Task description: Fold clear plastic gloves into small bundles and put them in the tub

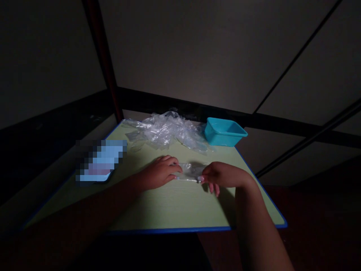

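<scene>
A clear plastic bag (189,171) stretches between my two hands, low over the middle of the table. Its left end is gripped by my left hand (160,172), thumb and fingers closing on the film. My right hand (221,175) pinches the other end between thumb and forefinger, while its remaining fingers hang below. Just beyond my hands lies a loose heap of crumpled clear plastic bags (166,130). What the held bag contains, if anything, I cannot make out.
A turquoise plastic basket (225,133) stands at the table's back right corner. On the left lies a lit phone (103,162), its screen blurred out. The pale green table (175,210) has a blue edge, with dark panelled walls behind it.
</scene>
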Tool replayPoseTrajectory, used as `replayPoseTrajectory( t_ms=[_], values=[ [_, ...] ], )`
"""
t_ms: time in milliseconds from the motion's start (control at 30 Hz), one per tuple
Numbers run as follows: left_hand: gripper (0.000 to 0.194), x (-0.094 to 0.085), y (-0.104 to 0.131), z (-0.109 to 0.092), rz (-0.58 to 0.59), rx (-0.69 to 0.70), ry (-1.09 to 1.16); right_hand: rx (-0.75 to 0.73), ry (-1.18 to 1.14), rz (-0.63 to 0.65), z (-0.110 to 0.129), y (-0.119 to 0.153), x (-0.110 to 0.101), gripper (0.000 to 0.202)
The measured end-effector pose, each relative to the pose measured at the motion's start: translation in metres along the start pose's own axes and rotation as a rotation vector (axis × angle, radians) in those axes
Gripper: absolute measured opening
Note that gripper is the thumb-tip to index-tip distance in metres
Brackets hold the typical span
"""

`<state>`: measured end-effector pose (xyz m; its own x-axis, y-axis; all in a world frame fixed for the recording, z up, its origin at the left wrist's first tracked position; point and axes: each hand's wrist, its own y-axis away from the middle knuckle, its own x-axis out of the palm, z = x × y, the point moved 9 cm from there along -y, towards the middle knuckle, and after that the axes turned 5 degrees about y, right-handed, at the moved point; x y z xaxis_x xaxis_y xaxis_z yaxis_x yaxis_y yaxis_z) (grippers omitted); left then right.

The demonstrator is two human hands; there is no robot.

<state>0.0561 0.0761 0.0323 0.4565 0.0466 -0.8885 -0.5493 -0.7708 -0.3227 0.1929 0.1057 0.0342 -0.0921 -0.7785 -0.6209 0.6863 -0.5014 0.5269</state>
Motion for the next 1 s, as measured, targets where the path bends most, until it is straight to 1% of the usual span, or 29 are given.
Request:
replayPoseTrajectory(
  t_ms=[33,133,167,200,333,433,500,567,633,700,767,900,933,1000],
  values=[
    [0.022,0.000,0.000,0.000,0.004,0.004,-0.004,0.039,0.063,-0.095,-0.004,-0.002,-0.010,0.018],
    [0.021,0.001,0.000,-0.002,0.018,0.008,-0.018,0.153,0.344,-0.492,-0.009,0.001,-0.049,0.012],
    [0.021,0.001,0.000,-0.002,0.025,0.004,-0.025,0.172,0.421,-0.580,-0.008,0.002,-0.057,0.012],
    [0.021,0.000,0.000,-0.002,0.029,-0.003,-0.033,0.169,0.468,-0.619,-0.006,0.002,-0.060,0.012],
    [0.021,0.001,0.001,-0.003,0.044,-0.016,-0.062,0.107,0.451,-0.588,-0.010,-0.006,-0.058,0.016],
    [0.026,0.002,0.003,-0.005,0.047,0.013,-0.074,0.178,0.458,-0.655,-0.021,-0.005,-0.065,0.017],
    [0.030,0.001,0.003,-0.006,0.034,0.023,-0.079,0.153,0.460,-0.675,-0.021,-0.007,-0.067,0.017],
    [0.034,-0.001,0.003,-0.009,0.024,0.040,-0.069,0.057,0.451,-0.661,-0.015,-0.010,-0.065,0.015],
    [0.040,-0.001,0.003,-0.015,0.045,0.070,-0.049,-0.055,0.422,-0.632,-0.008,-0.014,-0.061,0.014],
    [0.047,0.003,0.003,-0.021,0.110,0.101,-0.031,-0.135,0.381,-0.637,-0.002,-0.015,-0.060,0.011],
    [0.055,0.008,0.004,-0.025,0.183,0.110,-0.030,-0.193,0.353,-0.686,0.004,-0.012,-0.062,0.008],
    [0.061,0.015,0.007,-0.026,0.264,0.086,-0.054,-0.276,0.371,-0.803,0.023,0.009,-0.065,0.014],
    [0.062,0.017,0.007,-0.026,0.276,0.079,-0.058,-0.281,0.396,-0.809,0.029,0.016,-0.062,0.016],
    [0.064,0.020,0.007,-0.026,0.303,0.067,-0.056,-0.237,0.454,-0.772,0.037,0.027,-0.053,0.023]
  ],
)
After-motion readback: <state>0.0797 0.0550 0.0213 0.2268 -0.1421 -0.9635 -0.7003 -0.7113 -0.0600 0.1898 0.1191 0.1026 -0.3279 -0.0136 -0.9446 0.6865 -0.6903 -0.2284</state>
